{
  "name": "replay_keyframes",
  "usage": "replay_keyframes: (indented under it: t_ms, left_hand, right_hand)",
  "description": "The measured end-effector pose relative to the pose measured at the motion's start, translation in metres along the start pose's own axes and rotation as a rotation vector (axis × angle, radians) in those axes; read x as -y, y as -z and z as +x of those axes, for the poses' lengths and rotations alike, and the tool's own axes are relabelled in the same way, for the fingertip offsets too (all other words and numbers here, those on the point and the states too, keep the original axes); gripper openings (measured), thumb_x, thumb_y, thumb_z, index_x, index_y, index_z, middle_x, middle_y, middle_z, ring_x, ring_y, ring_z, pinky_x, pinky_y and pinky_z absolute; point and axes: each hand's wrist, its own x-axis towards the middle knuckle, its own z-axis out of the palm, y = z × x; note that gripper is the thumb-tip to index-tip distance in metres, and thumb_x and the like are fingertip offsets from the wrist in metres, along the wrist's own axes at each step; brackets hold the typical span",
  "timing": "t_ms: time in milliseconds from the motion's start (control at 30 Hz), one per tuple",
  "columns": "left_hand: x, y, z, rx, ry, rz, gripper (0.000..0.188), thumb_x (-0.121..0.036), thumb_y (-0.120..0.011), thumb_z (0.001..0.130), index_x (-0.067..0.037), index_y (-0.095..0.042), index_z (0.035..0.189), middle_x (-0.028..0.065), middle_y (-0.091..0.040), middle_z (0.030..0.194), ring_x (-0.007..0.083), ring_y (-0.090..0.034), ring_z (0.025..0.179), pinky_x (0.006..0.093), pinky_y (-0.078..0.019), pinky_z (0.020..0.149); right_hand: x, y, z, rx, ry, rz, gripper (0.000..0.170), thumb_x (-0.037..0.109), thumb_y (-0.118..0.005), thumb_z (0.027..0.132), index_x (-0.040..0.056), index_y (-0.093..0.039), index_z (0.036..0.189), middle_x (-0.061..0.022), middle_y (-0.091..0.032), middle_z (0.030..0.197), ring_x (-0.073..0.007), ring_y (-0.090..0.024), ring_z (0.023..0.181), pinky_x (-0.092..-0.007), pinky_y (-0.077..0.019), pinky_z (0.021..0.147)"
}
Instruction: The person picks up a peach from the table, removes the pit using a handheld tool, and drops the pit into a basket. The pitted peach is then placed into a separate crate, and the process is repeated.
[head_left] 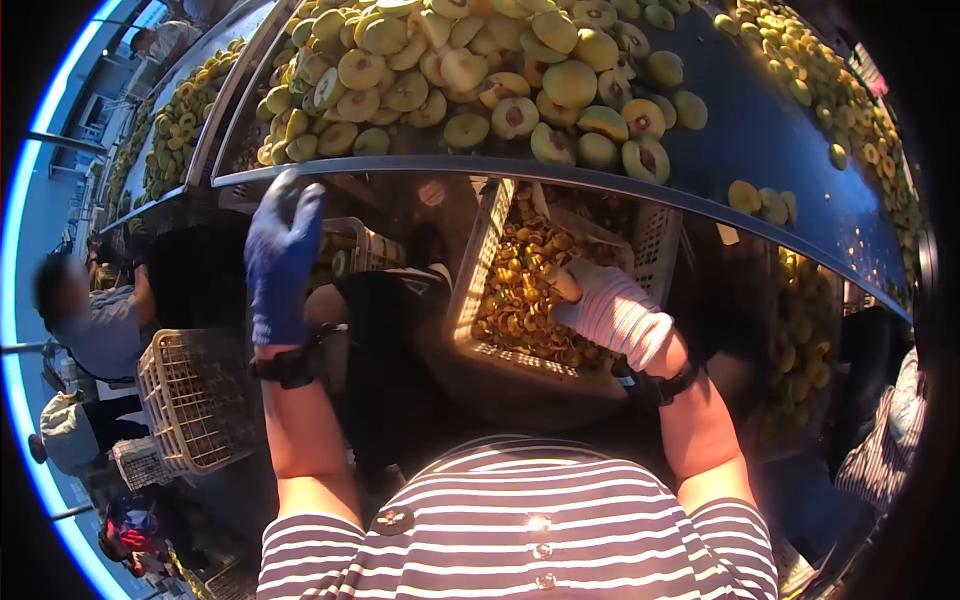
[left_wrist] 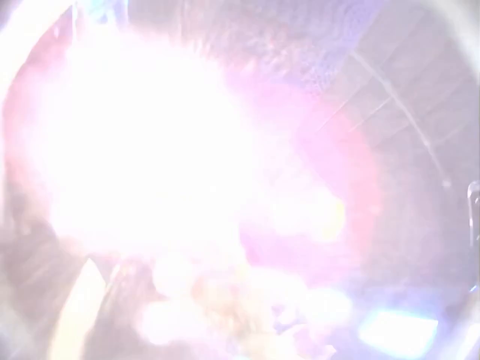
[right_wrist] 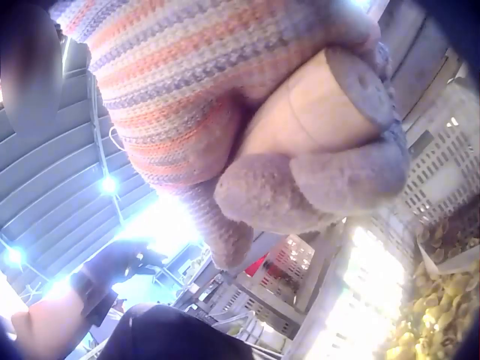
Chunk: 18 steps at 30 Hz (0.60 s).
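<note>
Gripping a wooden handle [right_wrist: 322, 109] firmly in the right hand [head_left: 612, 312], inside a striped knitted glove [right_wrist: 187, 90]. Curling the fingers around this handle, and showing its flat round end between them in the right wrist view. Holding it above a pale plastic crate [head_left: 480, 262], over many small yellow fruit pieces [head_left: 530, 300]. Not being able to tell what is at the other end of the handle.

Raising the left hand [head_left: 283, 258], in a blue glove with grey fingertips, just beside the metal edge [head_left: 400, 164] of the table [head_left: 740, 130]. Pointing its fingers up, a little bent, with a gap between them and pinching nothing visible. Not being able to tell about touching the edge. Showing mostly white glare in the left wrist view.

Lying in a big pile on the table, beyond both hands: green fruit halves [head_left: 430, 70], some with brown centres. Wearing a black band [head_left: 287, 368] on the left wrist.
</note>
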Motion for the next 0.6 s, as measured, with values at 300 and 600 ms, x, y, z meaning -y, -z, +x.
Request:
replay_keyframes:
  t_ms: [300,600]
  left_hand:
    - [-0.035,-0.187,0.081,0.355,-0.315,0.387,0.055,-0.045,-0.069,0.088,-0.008,-0.064,0.128,0.0182,-0.071,0.114,0.0373,-0.066,0.109,0.0429,-0.0509,0.096]
    - [0.01,-0.052,0.049,-0.099,-0.185,-0.068,0.041,-0.028,-0.07,0.086,-0.003,-0.071,0.117,0.0172,-0.073,0.109,0.0336,-0.07,0.098,0.0375,-0.0533,0.092]
  right_hand:
    - [-0.009,-0.003,0.01,-0.223,0.154,0.079,0.036,0.031,-0.076,0.081,0.0042,-0.064,0.102,-0.0216,-0.07,0.091,-0.0413,-0.068,0.088,-0.0477,-0.0528,0.077]
    - [-0.004,-0.011,0.011,-0.329,0.224,0.21,0.032,0.027,-0.075,0.083,0.0028,-0.062,0.099,-0.0215,-0.069,0.082,-0.0422,-0.067,0.082,-0.0479,-0.053,0.072]
